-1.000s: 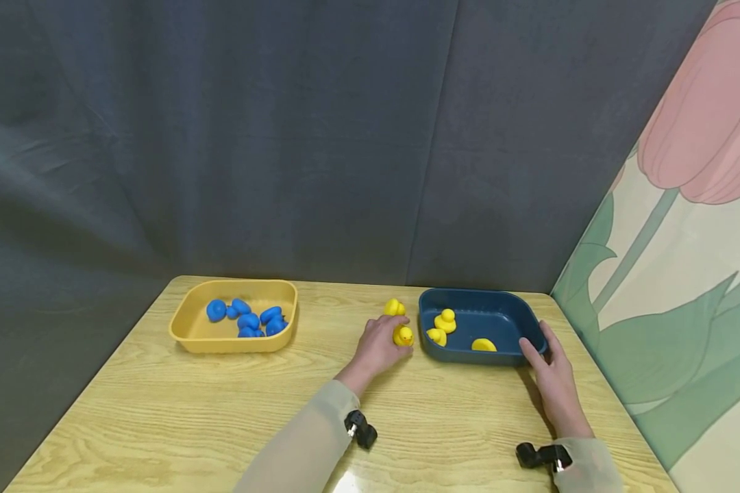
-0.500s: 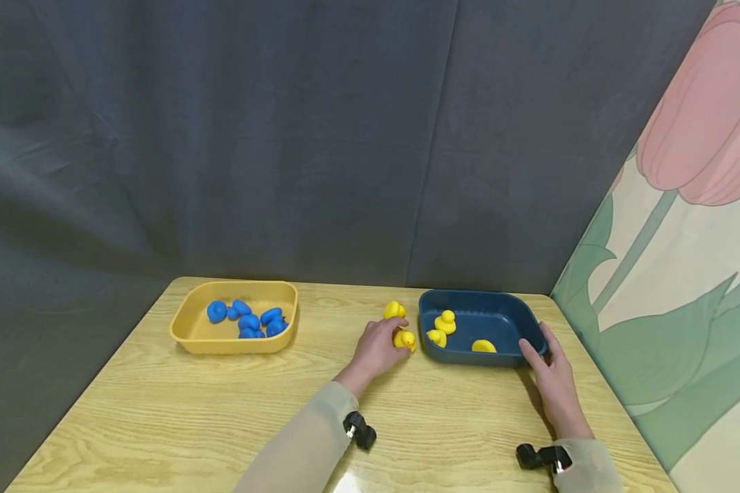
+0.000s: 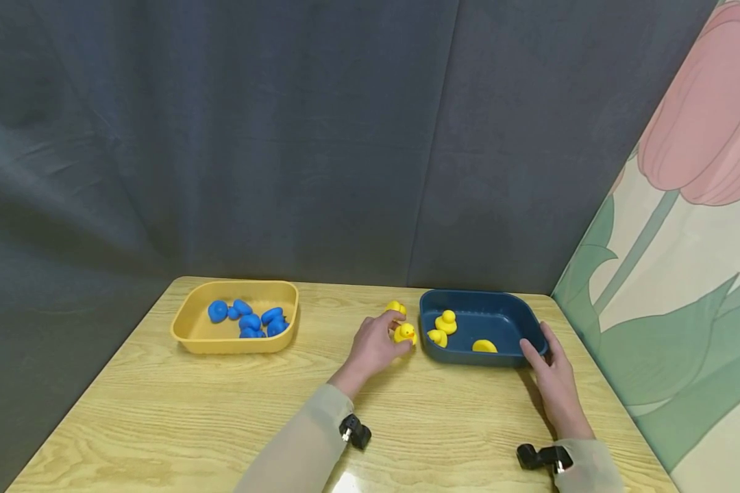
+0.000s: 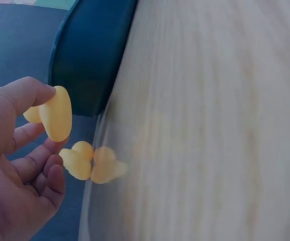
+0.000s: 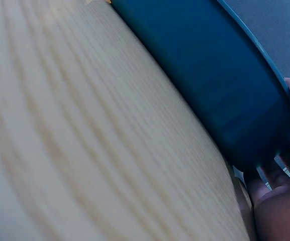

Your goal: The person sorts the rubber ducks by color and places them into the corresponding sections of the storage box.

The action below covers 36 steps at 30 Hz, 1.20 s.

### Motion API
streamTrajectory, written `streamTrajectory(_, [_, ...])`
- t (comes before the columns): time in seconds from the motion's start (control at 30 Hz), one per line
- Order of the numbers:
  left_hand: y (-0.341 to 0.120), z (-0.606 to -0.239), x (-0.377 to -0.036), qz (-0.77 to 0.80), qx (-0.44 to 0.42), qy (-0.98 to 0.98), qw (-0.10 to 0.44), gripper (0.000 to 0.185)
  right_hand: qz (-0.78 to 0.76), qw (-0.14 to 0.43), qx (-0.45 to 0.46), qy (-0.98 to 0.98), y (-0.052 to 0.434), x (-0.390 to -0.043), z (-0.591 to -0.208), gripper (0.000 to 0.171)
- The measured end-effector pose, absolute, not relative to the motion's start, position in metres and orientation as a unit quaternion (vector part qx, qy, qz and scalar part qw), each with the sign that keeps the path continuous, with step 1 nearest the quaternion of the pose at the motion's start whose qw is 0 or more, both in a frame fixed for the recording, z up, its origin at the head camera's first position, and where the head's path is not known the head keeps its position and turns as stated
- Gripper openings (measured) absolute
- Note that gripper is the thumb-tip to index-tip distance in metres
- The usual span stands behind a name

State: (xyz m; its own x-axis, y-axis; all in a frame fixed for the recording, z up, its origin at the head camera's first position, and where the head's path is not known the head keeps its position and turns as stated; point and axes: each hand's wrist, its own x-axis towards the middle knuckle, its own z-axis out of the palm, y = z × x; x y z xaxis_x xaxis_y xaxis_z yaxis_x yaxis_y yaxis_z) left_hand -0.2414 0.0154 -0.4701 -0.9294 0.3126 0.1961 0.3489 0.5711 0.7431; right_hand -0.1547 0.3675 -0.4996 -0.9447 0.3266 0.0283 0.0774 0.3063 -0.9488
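In the head view, my left hand (image 3: 373, 348) pinches a yellow rubber duck (image 3: 405, 333) between thumb and fingers. The left wrist view shows this duck (image 4: 58, 114) held off the table. Behind the hand, partly hidden, another yellow duck (image 3: 396, 307) sits on the table; in the left wrist view this duck (image 4: 77, 160) has a paler matching shape beside it, perhaps its reflection. My right hand (image 3: 555, 380) grips the right end of a navy blue tray (image 3: 469, 357), thumb at the rim and fingers against the outer wall. Inside lie three yellow ducks, one partly hidden by the front wall.
On the left of the wooden table (image 3: 179, 418) stands a yellow tray (image 3: 222, 346) with several blue ducks (image 3: 249, 320). A dark curtain (image 3: 296, 137) hangs along the back edge. A wall with a tulip picture (image 3: 684, 274) borders the right side.
My left hand has shifted slightly left and up with the duck, which has turned in the fingers. The right hand and both trays stay in place.
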Motion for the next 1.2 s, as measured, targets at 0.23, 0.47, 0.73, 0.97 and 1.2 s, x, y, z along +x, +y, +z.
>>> streamTrajectory(0.23, [0.015,-0.46,-0.241,-0.431,-0.184,-0.882,0.048,0.05,0.571,0.112,-0.121,-0.804,0.368,-0.154,-0.5,0.088])
streamTrajectory(0.47, [0.016,-0.447,-0.237,-0.441,-0.186,-0.876,0.063,0.054,0.572,0.112,-0.121,-0.804,0.368,-0.153,-0.501,0.088])
streamTrajectory(0.73, [0.026,-0.43,-0.229,-0.463,-0.186,-0.863,0.075,0.058,0.572,0.112,-0.122,-0.803,0.368,-0.153,-0.5,0.088])
streamTrajectory(0.97, [0.04,-0.417,-0.225,-0.464,-0.209,-0.858,0.077,0.058,0.57,0.113,-0.121,-0.805,0.369,-0.153,-0.5,0.087])
streamTrajectory(1.2, [0.051,-0.413,-0.226,-0.442,-0.219,-0.865,0.092,0.05,0.566,0.113,-0.123,-0.807,0.367,-0.153,-0.5,0.088])
